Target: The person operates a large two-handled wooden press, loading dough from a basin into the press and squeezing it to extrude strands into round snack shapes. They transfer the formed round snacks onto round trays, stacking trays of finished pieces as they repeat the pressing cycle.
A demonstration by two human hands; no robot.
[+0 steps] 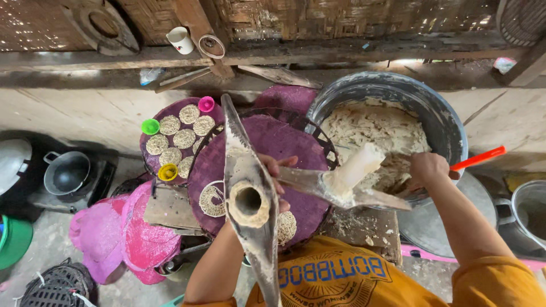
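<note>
Two hands: our left hand (277, 181) grips the wooden press (248, 199); our right hand (425, 169) digs, curled, in the dough tub (449, 122).
Dough: it sits in the tub, right of the purple mat (267, 148).
Risk: we think the press may tip, because one hand holds it.

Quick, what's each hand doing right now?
Left hand: closed on the dough-caked wooden press.
Right hand: in the big grey dough basin; its grip cannot be told.

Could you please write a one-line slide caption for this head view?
Left hand steadies a dough-caked wooden press over a purple woven tray; right hand reaches into the dough basin.
</note>
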